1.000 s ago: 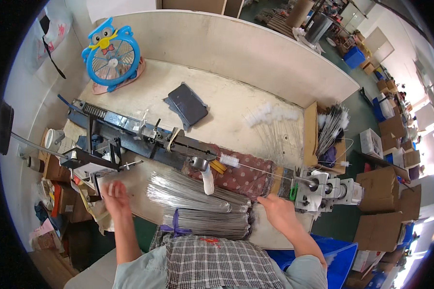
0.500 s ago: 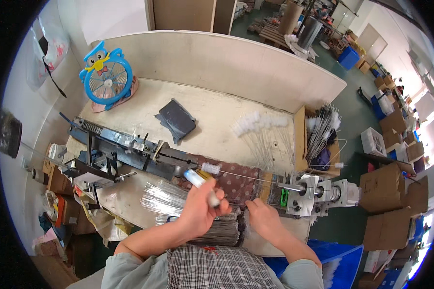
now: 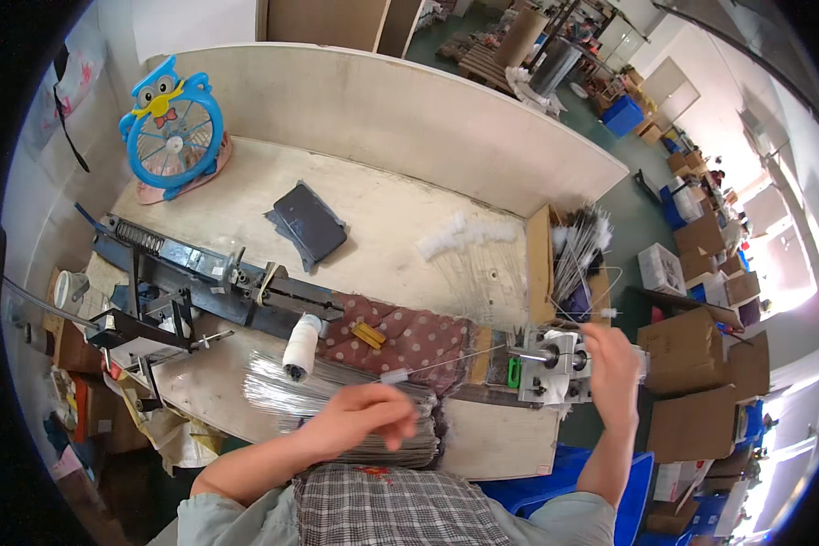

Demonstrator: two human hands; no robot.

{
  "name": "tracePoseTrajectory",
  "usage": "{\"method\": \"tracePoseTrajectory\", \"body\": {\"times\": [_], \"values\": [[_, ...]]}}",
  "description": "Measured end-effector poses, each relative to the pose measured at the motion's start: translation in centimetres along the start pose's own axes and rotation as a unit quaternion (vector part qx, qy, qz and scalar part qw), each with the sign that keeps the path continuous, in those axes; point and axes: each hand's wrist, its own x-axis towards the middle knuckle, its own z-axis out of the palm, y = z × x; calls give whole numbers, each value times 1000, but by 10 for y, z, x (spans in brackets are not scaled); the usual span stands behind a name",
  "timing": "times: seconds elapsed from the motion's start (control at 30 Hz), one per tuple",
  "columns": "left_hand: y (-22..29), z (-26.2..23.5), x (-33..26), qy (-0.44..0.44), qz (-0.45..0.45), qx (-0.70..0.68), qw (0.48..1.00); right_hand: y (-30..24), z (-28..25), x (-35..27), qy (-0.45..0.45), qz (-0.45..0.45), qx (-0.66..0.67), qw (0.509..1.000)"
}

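Observation:
My left hand [image 3: 369,417] hovers over a bundle of thin metal wires [image 3: 414,448], its fingers loosely bent and apart, nothing visible in them. Just beyond its knuckles is the white tip of a wire brush [image 3: 394,375]. The brush's thin stem runs right to the metal shaft of a chuck machine [image 3: 555,357]. My right hand [image 3: 612,364] is raised at the machine's right part; its fingertips are blurred, so what they touch is unclear. A white thread spool [image 3: 301,348] stands left of a polka-dot cloth [image 3: 428,341]. On that cloth lies a small yellow tool [image 3: 369,335].
A long black metal fixture [image 3: 209,282] lies across the bench's left side. Behind are a blue fan [image 3: 175,144], a dark wrapped block [image 3: 309,226] and white-tipped brushes [image 3: 478,241]. A cardboard box of brushes [image 3: 539,264] stands right; a blue bin [image 3: 564,478] sits below.
My left hand has let go of the thread spool, now standing on the bench, and moved back. My right hand has gone from the bench's front edge to the machine. The brush tip hangs nearer me.

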Motion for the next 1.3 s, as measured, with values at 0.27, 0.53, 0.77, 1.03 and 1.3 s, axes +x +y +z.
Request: {"method": "tracePoseTrajectory", "body": {"times": [0.27,0.53,0.77,1.03,1.3], "values": [[-20,47,130,171,311,600,718,-13,62,8,-98,-51,166,980],[3,34,183,120,358,731,569,11,83,1,-20,-3,189,982],[-7,6,180,112,395,752,516,19,100,14,-119,-26,220,968],[-27,-16,15,249,286,529,759,-43,119,47,-103,-228,278,927],[-41,-51,-19,383,182,13,906,-120,168,53,-119,-280,292,907]]}}
